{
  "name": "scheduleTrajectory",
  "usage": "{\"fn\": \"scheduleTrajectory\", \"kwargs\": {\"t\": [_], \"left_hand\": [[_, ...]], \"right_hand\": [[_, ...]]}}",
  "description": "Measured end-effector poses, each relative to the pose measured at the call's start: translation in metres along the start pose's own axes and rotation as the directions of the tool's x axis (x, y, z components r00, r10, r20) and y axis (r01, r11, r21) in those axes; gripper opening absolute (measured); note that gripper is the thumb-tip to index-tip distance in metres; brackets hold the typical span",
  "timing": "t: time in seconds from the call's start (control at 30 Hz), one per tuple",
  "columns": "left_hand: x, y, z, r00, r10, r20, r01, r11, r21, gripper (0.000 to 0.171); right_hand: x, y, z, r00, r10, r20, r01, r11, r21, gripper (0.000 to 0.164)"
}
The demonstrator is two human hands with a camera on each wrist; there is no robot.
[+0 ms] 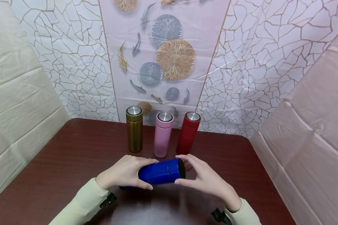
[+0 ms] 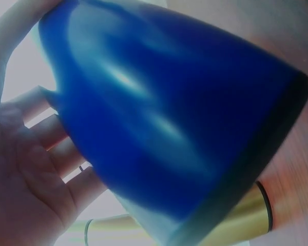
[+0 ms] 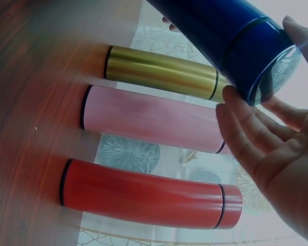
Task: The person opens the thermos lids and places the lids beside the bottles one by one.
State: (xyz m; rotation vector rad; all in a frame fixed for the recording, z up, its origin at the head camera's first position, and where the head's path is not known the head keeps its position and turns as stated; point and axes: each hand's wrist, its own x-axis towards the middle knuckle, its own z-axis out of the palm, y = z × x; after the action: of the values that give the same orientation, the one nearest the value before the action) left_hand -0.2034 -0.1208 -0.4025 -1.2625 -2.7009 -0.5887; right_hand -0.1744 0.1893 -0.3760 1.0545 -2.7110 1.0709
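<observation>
A blue thermos bottle lies tilted nearly sideways above the near part of the table, its capped end to the right. My left hand grips its body, thumb in front and fingers behind. In the left wrist view the bottle's dark base rim faces away from the palm. With thumb and fingertips on either side, my right hand holds the cap; its shiny top faces the palm. Behind stand a gold thermos, a pink thermos and a red thermos, all upright and capped.
The dark red-brown table has rounded back corners. A patterned cloth hangs behind it, with pale cloth walls on the left and right. Black straps sit at both wrists.
</observation>
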Motion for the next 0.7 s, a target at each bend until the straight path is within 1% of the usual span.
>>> {"fn": "scheduleTrajectory", "kwargs": {"t": [0.1, 0.23, 0.37, 0.47, 0.53, 0.6, 0.7], "left_hand": [[0.0005, -0.0004, -0.0010, 1.000, 0.008, -0.004, -0.008, 1.000, -0.001, 0.076], [0.0005, -0.0013, -0.0011, 1.000, 0.009, -0.004, -0.009, 1.000, -0.001, 0.075], [0.0000, -0.0023, -0.0005, 1.000, 0.006, 0.005, -0.006, 1.000, -0.003, 0.075], [-0.0005, -0.0029, -0.0005, 1.000, 0.003, 0.006, -0.002, 1.000, -0.006, 0.077], [-0.0006, -0.0029, -0.0009, 1.000, 0.000, 0.003, 0.000, 1.000, -0.007, 0.078], [-0.0008, -0.0029, -0.0007, 1.000, -0.004, 0.001, 0.004, 1.000, -0.009, 0.078], [-0.0017, -0.0029, 0.0007, 1.000, -0.013, 0.009, 0.014, 1.000, -0.010, 0.077]], "right_hand": [[-0.0006, 0.0005, -0.0008, 0.998, -0.060, 0.004, 0.060, 0.998, -0.014, 0.069], [-0.0009, 0.0025, -0.0016, 0.987, -0.160, 0.010, 0.160, 0.987, -0.028, 0.070], [-0.0004, 0.0046, -0.0012, 0.976, -0.217, 0.019, 0.218, 0.976, -0.025, 0.072], [0.0001, 0.0051, 0.0002, 0.968, -0.250, 0.019, 0.250, 0.967, -0.046, 0.074], [0.0003, 0.0052, 0.0016, 0.965, -0.263, 0.015, 0.263, 0.963, -0.064, 0.076], [-0.0002, 0.0052, 0.0026, 0.967, -0.254, 0.010, 0.254, 0.965, -0.069, 0.078], [-0.0019, 0.0051, 0.0034, 0.981, -0.196, -0.001, 0.195, 0.979, -0.065, 0.082]]}}
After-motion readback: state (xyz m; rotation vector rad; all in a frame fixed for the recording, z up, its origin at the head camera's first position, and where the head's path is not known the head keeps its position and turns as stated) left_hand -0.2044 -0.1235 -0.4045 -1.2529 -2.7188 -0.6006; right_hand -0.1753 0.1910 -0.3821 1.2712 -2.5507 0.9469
